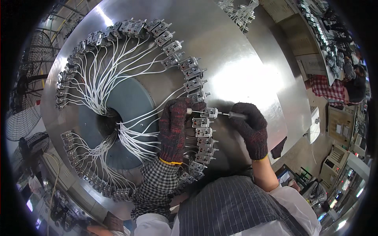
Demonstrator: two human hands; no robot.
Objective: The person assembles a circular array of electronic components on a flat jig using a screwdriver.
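Both my hands wear dark knitted gloves flecked with red. My right hand (251, 126) is closed round a screwdriver (236, 115) with a clear handle. Its thin shaft points left at the stem of a small metal thermostat-like unit (210, 113). On the unit's other side, my left hand (173, 124) is closed, with a short pale cylindrical piece (189, 111) at its fingertips. A thin straight part runs from that piece to the unit; whether it is a wire or a rod I cannot tell. The left fingertips are partly hidden behind the glove.
Similar units (172, 47) with white wires (136, 137) ring a grey round hub (136, 94) on a shiny metal table (220, 43). More wired parts (240, 15) lie at the far edge. A fan (35, 82) stands left; a person in red checks (327, 89) is at right.
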